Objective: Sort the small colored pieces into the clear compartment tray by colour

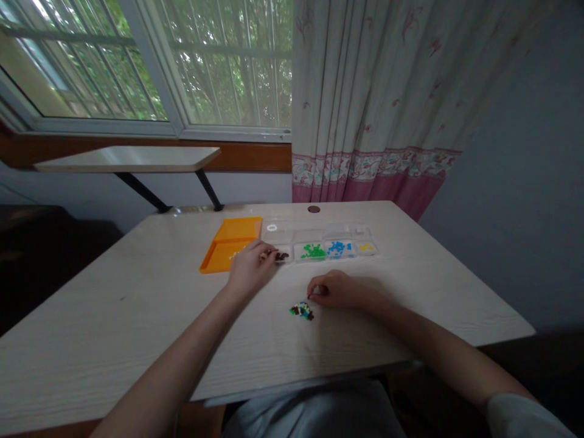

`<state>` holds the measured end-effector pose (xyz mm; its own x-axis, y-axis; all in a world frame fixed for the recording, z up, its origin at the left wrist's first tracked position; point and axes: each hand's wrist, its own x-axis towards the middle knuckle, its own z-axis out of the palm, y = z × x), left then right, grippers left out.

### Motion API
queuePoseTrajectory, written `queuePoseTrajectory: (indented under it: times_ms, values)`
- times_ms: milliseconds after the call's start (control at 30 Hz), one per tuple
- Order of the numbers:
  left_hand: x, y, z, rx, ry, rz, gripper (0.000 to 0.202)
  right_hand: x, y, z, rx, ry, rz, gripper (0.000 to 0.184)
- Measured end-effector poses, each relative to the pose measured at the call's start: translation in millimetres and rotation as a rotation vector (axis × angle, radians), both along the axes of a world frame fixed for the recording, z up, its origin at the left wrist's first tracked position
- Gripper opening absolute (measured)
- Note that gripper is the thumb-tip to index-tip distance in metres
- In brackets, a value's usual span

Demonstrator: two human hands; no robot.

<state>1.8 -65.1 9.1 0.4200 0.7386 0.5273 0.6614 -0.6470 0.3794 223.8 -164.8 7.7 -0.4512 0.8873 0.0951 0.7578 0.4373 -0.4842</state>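
Observation:
My left hand (250, 263) reaches over the left end of a clear compartment box (319, 234), its fingers pinched together above the compartment of dark brown beads (281, 256). What the fingertips hold is too small to make out. Other compartments hold green beads (312, 250), blue beads (339, 247) and yellow beads (366, 247). My right hand (333, 289) rests on the table with its fingers curled into a pinch, just above and right of a small pile of mixed coloured beads (302, 311).
An orange lid or tray (230, 243) lies open left of the box. The pale wooden table (137, 316) has a cable hole (314, 208) at its far edge. A shelf (128, 158), window and curtain (374, 103) are behind.

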Motion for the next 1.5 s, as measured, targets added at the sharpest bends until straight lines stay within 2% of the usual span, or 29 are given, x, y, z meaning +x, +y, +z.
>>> queuePoseTrajectory:
  times_ms: [67, 167, 333, 433, 533, 600, 733, 833, 967, 1400, 1500]
  values:
    - [-7, 10, -2.7, -0.018, 0.097, 0.148, 0.020, 1, 1, -1.3, 0.002, 0.022, -0.003, 0.012]
    - [-12, 18, -4.6, -0.062, 0.210, 0.265, 0.024, 4, 2, -4.2, -0.002, 0.054, 0.003, 0.010]
    - [-11, 16, -1.1, -0.153, 0.302, 0.358, 0.027, 8, 5, -8.8, -0.045, 0.091, 0.027, 0.011]
    - [-9, 14, 1.6, -0.141, 0.270, 0.362, 0.028, 9, 7, -11.9, -0.055, 0.136, 0.031, 0.011]
    - [-6, 9, 2.5, -0.095, 0.159, 0.270, 0.027, 8, 9, -14.5, -0.026, 0.179, -0.004, 0.011]
    - [-1, 4, 1.6, -0.085, 0.085, 0.091, 0.024, 7, 10, -15.6, 0.016, 0.215, -0.031, 0.011]
    - [14, -14, -2.5, -0.101, 0.053, -0.379, 0.017, 7, 12, -18.1, 0.090, 0.318, -0.062, 0.012]
    - [24, -26, -4.7, -0.099, 0.057, -0.559, 0.015, 9, 13, -20.8, 0.134, 0.363, -0.081, 0.015]
    - [28, -32, -5.3, -0.075, 0.051, -0.598, 0.015, 10, 14, -23.1, 0.138, 0.369, -0.075, 0.018]
    - [31, -34, -8.1, -0.023, 0.004, -0.560, 0.013, 6, 15, -23.2, 0.143, 0.382, -0.097, 0.018]
    - [29, -31, -6.0, 0.002, -0.033, -0.534, 0.012, 7, 12, -18.8, 0.129, 0.348, -0.099, 0.019]
